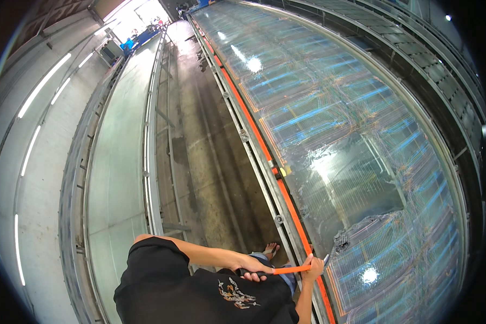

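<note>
Across my body I hold an orange stick-like tool (291,269) with a black grip end. My left hand (252,265) is closed around that black end. My right hand (313,268) is closed on the orange shaft nearer the other end, at the edge of a long table. A thin grey-blue tip (326,260) sticks out past my right hand, over the table's rim; its exact kind is too small to tell. Beside it lies a dark grey crumpled mass (342,241) on the wet, glossy sheet (356,189), patterned elsewhere with blue and orange lines.
An orange strip (293,208) runs along the table's metal edge, with a small yellow piece (285,171) on it. A second long pale table (113,162) stands left, across a wet concrete aisle (216,162). Metal racks (437,59) line the far right.
</note>
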{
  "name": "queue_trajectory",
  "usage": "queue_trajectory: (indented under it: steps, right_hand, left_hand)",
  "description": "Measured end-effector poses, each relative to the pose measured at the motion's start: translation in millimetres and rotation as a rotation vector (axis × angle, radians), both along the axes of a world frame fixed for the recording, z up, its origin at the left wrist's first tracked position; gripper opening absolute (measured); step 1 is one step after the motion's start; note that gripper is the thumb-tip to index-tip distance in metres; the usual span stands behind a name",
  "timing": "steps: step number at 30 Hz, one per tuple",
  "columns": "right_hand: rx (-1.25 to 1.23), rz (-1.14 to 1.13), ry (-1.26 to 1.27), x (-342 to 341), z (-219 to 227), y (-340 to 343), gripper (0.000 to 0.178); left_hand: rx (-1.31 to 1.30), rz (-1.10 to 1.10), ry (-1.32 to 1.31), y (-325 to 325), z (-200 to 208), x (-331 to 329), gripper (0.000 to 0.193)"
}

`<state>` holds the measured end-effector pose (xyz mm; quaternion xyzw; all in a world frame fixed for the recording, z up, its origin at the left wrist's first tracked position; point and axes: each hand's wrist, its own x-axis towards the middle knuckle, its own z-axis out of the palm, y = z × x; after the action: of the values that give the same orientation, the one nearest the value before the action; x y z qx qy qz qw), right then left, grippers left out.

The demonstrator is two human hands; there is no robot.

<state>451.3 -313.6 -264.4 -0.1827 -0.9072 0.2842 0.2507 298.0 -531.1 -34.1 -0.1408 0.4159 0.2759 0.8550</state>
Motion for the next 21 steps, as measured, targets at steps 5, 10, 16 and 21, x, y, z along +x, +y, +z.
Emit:
queue_trajectory:
  steps: [5, 10, 16, 21]
  right_hand:
    - [0.045, 0.024, 0.099, -14.0, -17.9, 43.9, 0.042]
    - [0.019, -0.007, 0.239, -73.9, -14.8, 98.7, 0.042]
    - [0.071, -0.171, 0.353, -143.5, -18.0, 196.3, 0.042]
    - [0.175, -0.269, 0.429, -185.9, -20.4, 301.6, 0.04]
  left_hand:
    - [-0.06, 0.001, -0.032, 47.7, 10.2, -15.6, 0.045]
    - [-0.129, -0.031, 0.05, 128.0, 51.0, -53.8, 0.044]
    - [-0.127, -0.104, 0.088, 252.0, 66.6, -122.6, 0.045]
    - [-0.102, -0.156, 0.118, 359.4, 65.7, -169.2, 0.044]
